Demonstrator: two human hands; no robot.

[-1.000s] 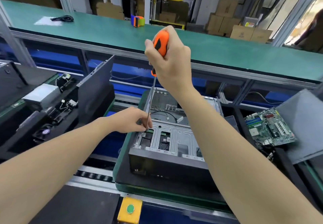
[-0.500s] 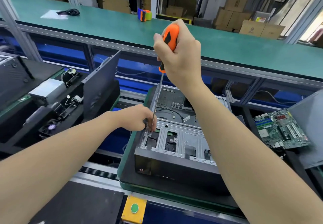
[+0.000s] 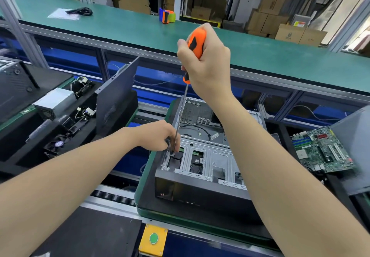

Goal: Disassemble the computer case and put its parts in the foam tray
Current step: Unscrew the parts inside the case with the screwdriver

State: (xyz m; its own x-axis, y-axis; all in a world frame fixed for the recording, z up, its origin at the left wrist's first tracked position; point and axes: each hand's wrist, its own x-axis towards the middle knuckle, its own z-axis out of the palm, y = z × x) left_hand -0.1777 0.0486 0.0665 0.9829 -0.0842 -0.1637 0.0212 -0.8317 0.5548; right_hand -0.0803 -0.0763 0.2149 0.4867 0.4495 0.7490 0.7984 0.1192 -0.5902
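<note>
An open black computer case lies on a dark pallet in front of me, its silver drive cage facing up. My right hand grips the orange handle of a long screwdriver held nearly upright. Its shaft runs down to the cage's left rear corner. My left hand pinches the shaft near its tip there. The tip itself is hidden by my fingers. A black foam tray at the left holds a silver power supply, a fan and wired parts.
A dark side panel stands upright against the foam tray. A green motherboard lies at the right beside a grey panel. A long green bench runs behind, with a tape dispenser. A yellow button box sits near me.
Both hands keep their hold on the screwdriver at the same corner of the cage. The camera view has shifted slightly; the screwdriver looks a little more upright.
</note>
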